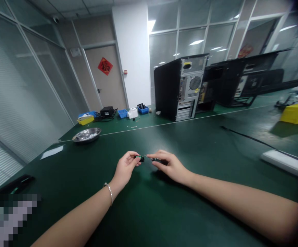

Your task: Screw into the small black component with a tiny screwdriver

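My left hand (126,166) is closed in a pinch on a small green circuit board with a black part (139,158), held just above the green table. Facing it from the right, my right hand (170,165) is closed on a slim tool with a thin metal tip (149,157). The tip points left at the board, with a narrow gap between them. Most of the tool is hidden by my fingers, so its exact kind cannot be made out.
A metal bowl (86,136) with small white pieces stands at the left, near a white paper sheet (52,152). Farther back are a blue tray (122,114) and a black computer case (166,90). A white power strip (287,164) lies right, a yellow bin (296,113) behind it.
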The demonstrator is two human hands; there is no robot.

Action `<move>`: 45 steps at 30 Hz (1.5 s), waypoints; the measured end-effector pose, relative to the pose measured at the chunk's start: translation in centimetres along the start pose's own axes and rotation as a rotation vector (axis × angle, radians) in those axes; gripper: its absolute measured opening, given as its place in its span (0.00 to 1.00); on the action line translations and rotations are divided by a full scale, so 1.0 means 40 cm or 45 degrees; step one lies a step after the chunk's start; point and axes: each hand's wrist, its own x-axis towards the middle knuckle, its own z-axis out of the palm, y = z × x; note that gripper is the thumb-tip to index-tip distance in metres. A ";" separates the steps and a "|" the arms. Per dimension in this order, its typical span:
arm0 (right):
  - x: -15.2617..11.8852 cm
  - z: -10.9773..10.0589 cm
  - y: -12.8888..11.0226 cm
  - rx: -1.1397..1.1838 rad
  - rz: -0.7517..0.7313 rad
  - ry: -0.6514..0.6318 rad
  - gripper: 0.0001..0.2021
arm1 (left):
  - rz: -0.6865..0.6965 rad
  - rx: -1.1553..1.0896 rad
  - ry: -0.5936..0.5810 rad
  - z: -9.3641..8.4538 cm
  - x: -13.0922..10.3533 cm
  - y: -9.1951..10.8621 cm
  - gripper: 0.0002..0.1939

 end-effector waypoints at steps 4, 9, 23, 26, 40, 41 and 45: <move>-0.001 -0.001 0.000 0.005 0.013 0.027 0.16 | 0.018 0.239 -0.098 -0.007 -0.002 0.005 0.11; -0.002 -0.001 0.000 -0.012 0.010 0.026 0.15 | 0.106 0.653 -0.260 0.001 -0.015 0.021 0.10; -0.002 -0.003 -0.001 -0.006 -0.022 0.004 0.15 | 0.215 0.767 -0.322 0.012 -0.020 0.013 0.11; 0.001 -0.002 0.002 -0.031 -0.008 0.010 0.14 | 0.234 0.717 -0.248 0.014 -0.023 0.019 0.10; -0.010 0.004 -0.004 -0.393 0.027 -0.259 0.18 | 0.274 1.086 -0.295 0.025 -0.049 0.037 0.15; -0.008 0.005 -0.004 -0.410 0.025 -0.268 0.17 | 0.271 1.045 -0.303 0.025 -0.049 0.038 0.14; -0.003 0.004 -0.005 -0.416 0.028 -0.290 0.15 | 0.219 0.856 -0.303 0.022 -0.043 0.034 0.14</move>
